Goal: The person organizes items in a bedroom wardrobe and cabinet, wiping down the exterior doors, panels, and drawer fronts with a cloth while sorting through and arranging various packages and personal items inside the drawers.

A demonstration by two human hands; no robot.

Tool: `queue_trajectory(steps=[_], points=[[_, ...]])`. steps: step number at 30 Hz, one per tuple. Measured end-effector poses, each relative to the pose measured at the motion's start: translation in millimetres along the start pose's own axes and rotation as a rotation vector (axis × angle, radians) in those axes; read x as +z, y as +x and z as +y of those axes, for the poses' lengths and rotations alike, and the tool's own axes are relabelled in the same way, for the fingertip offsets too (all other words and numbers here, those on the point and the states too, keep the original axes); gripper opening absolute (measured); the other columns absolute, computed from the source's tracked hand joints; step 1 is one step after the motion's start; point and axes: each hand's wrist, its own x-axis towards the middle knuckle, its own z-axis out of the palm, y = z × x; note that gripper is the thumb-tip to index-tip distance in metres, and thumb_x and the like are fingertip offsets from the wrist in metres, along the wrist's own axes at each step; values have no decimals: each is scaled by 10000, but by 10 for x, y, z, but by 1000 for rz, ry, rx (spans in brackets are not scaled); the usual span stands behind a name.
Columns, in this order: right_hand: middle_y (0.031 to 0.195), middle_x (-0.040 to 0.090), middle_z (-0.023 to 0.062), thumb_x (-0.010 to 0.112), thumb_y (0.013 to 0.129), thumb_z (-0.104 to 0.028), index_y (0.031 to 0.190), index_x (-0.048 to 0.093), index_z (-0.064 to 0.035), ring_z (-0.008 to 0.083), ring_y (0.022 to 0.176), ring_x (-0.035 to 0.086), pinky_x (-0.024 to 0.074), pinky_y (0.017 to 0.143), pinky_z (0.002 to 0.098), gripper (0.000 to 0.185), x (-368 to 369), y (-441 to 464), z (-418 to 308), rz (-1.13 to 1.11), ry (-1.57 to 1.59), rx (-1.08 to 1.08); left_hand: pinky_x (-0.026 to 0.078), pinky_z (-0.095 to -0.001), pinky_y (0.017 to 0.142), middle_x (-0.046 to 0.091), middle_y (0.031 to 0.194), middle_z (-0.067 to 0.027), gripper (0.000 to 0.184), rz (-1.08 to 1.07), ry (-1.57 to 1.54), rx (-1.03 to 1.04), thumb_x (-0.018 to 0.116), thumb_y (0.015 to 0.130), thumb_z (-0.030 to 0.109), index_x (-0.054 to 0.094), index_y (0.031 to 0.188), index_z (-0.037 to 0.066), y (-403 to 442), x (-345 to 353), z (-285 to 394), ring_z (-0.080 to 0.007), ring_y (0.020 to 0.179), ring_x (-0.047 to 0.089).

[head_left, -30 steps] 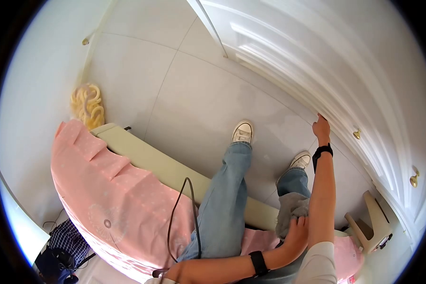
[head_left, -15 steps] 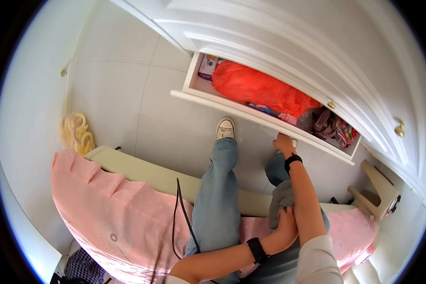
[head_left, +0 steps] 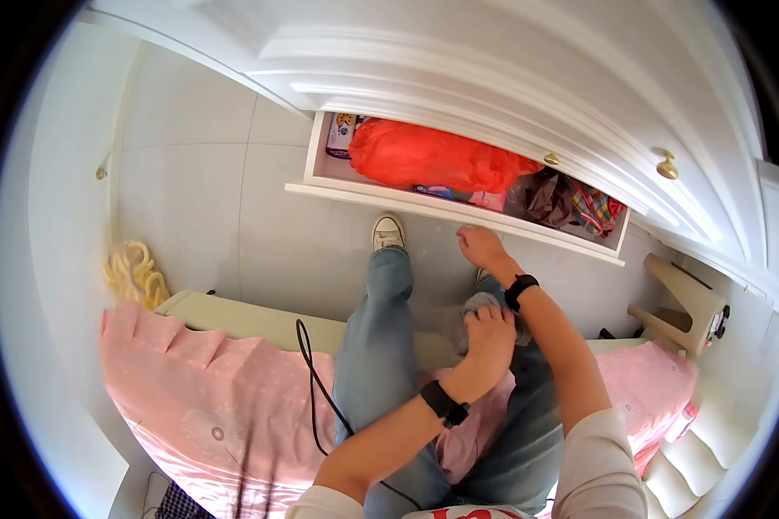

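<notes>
My left hand (head_left: pixel 491 337) is closed on a bunched grey cloth (head_left: pixel 480 304) above my right thigh, close beside my right forearm. My right hand (head_left: pixel 483 247) is curled just in front of the drawer (head_left: pixel 389 201), apart from it and above my right shoe. What its fingers hold, if anything, is hidden. The drawer is pulled out of the white cabinet. In it lie a red plastic bag (head_left: pixel 433 156), a brown bag (head_left: pixel 549 199), a plaid cloth (head_left: pixel 594 210) and a small package (head_left: pixel 340 134) at the left end.
I sit on a bed with a pink sheet (head_left: pixel 199 381). A black cable (head_left: pixel 313 381) runs by my left leg. A beige stand (head_left: pixel 679 298) is at the right, and a cream-coloured looped bundle (head_left: pixel 134 275) lies on the floor at the left. Brass knobs (head_left: pixel 667 165) stick out from the cabinet.
My left hand has moved forward and left with the grey cloth. My right hand has shifted left along the drawer front. The view has turned slightly right.
</notes>
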Motion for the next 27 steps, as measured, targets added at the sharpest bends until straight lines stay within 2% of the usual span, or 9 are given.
queue_trajectory(steps=[3,6,9,12,19,23,24,26,27], points=[[675,596,187,504,758,-172,1108,490,-28,346,752,599,473,683,441,378,-487,-41,-455,312,0,24,385,-393,659,537,906,-119,456,-17,7,-4,585,667,124,517,1106,21,37,-62,-39,-271,860,504],[667,591,196,506,766,-181,1149,459,-55,361,676,591,466,618,465,406,-532,-4,-410,205,-13,339,386,-396,663,536,929,-130,474,-20,4,-8,584,666,115,508,1125,21,55,-27,-29,-275,867,504],[636,583,185,499,754,-164,1155,439,-50,371,631,586,463,586,477,422,-361,45,-141,236,-30,254,386,-399,672,537,939,-135,470,-23,-12,-12,581,668,111,514,1123,18,77,-26,-69,-276,873,503],[656,588,186,505,744,-163,1143,443,-49,364,650,592,467,595,476,420,-239,109,-166,296,-58,263,394,-408,685,539,946,-136,462,-55,18,-59,575,673,110,518,1122,17,124,-92,-130,-278,882,504],[758,616,177,485,756,-142,1147,458,-41,339,699,610,479,630,451,405,-259,26,-283,155,-122,273,426,-431,733,540,982,-144,493,-71,39,-32,581,696,130,486,1165,12,108,-112,-252,-305,962,506],[780,627,167,444,764,-100,1193,449,-43,323,731,622,487,651,432,433,-220,-28,-328,142,-147,310,428,-466,792,524,1055,-151,516,-200,17,-55,597,714,163,454,1193,37,137,-270,-318,-319,1027,493],[813,641,125,501,778,-135,1117,468,-61,286,759,637,484,646,426,348,-184,-43,-344,138,-148,326,428,-475,807,516,1080,-153,521,-229,15,-55,600,718,169,443,1201,49,145,-321,-335,-322,1041,490],[814,639,124,501,776,-129,1120,460,-74,282,788,631,473,689,417,350,-204,-109,-391,127,-114,346,439,-462,804,496,1117,-164,529,-278,28,-75,612,719,176,425,1206,91,160,-330,-374,-340,1052,482],[842,635,138,509,760,-112,1152,441,-73,290,812,624,470,708,416,400,-207,-151,-410,94,-107,363,437,-468,766,511,1061,-151,487,-188,40,-38,614,712,182,453,1159,77,128,-231,-428,-324,1007,500]])
